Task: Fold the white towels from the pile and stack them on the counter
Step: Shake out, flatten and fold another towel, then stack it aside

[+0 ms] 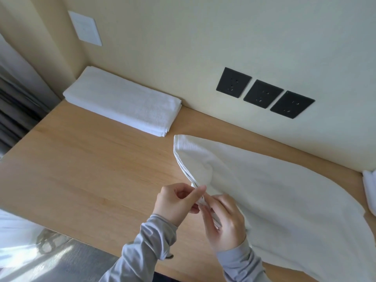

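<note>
From my head: my left hand [179, 202] and right hand [225, 222] both pinch the near corner of the towel [274, 190] spread on the bench [91, 159], apparently matching its edges. Next I must fold it narrow for the stack [122, 102].

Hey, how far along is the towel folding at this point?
Done: a stack of folded towels sits at the back left of the counter, against the wall. In hand: the left hand and right hand both pinch one end of a white towel lying across the counter. Left: folding that towel and stacking it. More white cloth shows at the right edge, cut off, so what remains is unclear.
</note>
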Action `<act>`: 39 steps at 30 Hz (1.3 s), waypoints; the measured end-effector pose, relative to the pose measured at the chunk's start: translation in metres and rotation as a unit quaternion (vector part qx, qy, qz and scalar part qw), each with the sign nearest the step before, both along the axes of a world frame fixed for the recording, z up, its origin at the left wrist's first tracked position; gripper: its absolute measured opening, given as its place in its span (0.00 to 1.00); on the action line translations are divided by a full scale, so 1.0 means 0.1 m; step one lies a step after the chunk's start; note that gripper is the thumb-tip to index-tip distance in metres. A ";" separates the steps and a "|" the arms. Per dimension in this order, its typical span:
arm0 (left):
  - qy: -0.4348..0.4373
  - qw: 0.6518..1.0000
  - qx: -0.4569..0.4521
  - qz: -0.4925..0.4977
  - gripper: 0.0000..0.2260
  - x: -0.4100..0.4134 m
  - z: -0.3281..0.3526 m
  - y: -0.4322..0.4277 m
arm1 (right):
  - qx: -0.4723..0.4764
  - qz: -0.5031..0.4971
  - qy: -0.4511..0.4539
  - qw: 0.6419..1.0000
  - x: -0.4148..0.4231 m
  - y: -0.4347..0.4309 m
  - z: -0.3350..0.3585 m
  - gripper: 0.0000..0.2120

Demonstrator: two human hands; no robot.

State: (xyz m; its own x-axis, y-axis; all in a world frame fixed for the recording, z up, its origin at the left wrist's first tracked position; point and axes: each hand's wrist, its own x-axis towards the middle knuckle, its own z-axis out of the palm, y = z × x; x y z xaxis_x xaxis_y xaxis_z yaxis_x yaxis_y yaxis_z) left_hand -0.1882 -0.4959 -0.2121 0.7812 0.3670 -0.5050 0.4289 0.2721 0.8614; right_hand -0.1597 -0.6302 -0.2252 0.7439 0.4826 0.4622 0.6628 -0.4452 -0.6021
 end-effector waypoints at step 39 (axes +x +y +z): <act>0.111 0.972 0.185 0.090 0.05 -0.50 -0.50 -0.17 | -0.581 0.323 -0.255 0.702 2.55 1.59 -0.43 0.11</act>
State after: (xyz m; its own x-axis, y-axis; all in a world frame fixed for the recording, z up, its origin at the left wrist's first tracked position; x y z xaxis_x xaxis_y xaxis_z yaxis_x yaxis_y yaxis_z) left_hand -0.2385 -0.5129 -0.2622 0.5747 0.6761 -0.4611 0.5896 0.0487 0.8062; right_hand 0.0948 -0.4711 -0.2678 0.0764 0.9146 -0.3970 0.9498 0.0544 0.3082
